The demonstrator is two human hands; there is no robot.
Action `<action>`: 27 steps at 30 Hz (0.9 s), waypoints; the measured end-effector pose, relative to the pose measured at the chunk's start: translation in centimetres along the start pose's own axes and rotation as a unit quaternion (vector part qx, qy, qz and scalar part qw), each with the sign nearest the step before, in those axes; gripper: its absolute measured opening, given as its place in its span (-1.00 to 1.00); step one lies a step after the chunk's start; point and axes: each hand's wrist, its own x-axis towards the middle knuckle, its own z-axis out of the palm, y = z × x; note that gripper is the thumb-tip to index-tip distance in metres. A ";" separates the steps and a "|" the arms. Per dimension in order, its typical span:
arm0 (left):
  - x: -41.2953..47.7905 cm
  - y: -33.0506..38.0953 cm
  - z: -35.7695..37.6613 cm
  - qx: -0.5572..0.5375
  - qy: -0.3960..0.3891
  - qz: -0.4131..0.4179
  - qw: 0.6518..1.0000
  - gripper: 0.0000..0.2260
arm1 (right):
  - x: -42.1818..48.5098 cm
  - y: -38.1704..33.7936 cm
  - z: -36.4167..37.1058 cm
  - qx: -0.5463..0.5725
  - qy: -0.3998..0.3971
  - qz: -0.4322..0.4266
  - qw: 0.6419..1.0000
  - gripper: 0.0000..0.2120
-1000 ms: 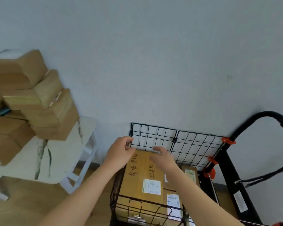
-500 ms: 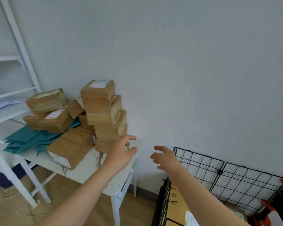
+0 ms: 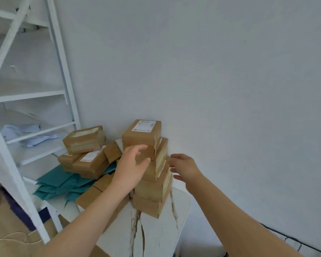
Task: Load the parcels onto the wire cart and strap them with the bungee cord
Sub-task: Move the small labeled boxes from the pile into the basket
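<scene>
A white bench [image 3: 152, 236] with dark marbled veins stands against a pale wall [image 3: 211, 71]. Teal envelopes [image 3: 63, 184] lie on it. White shelving [image 3: 35, 95] holds pale folded cloth [image 3: 24, 132].

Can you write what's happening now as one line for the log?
phase: reaching | left hand: open | right hand: open | target: top brown cardboard parcel on stack | held: nothing

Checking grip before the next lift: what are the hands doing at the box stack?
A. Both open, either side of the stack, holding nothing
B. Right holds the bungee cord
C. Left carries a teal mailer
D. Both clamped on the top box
A: the left hand and right hand are spread open beside the stack, grasping nothing.
</scene>
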 end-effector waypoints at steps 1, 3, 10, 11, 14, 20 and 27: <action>1.2 -0.3 -0.3 0.005 0.007 -0.002 1.000 -0.66 | 1.3 -0.5 0.4 0.001 0.001 -0.005 1.000 -0.65; 3.5 -0.7 -0.9 0.005 0.026 -0.009 1.000 -0.65 | 3.6 -1.3 1.1 0.002 0.007 -0.016 1.000 -0.70; 10.1 -3.1 -1.7 -0.042 0.072 -0.045 0.995 -0.56 | 8.5 -2.7 2.5 0.027 0.038 -0.004 0.999 -0.86; 10.9 -3.5 -1.8 -0.059 0.067 -0.062 0.994 -0.54 | 8.8 -2.8 2.7 0.034 0.043 -0.003 0.998 -0.89; 13.4 -4.8 -2.2 -0.155 0.022 -0.154 0.976 -0.48 | 9.8 -2.5 3.7 0.047 0.063 0.012 0.997 -0.90; 16.1 -8.0 -2.2 -0.321 -0.112 -0.257 0.905 -0.72 | 11.7 -2.2 6.0 -0.013 0.127 -0.036 0.991 -0.82; 17.3 -10.4 -1.7 -0.374 -0.173 -0.291 0.863 -0.64 | 12.7 -2.6 7.7 0.046 0.120 -0.006 0.992 -0.57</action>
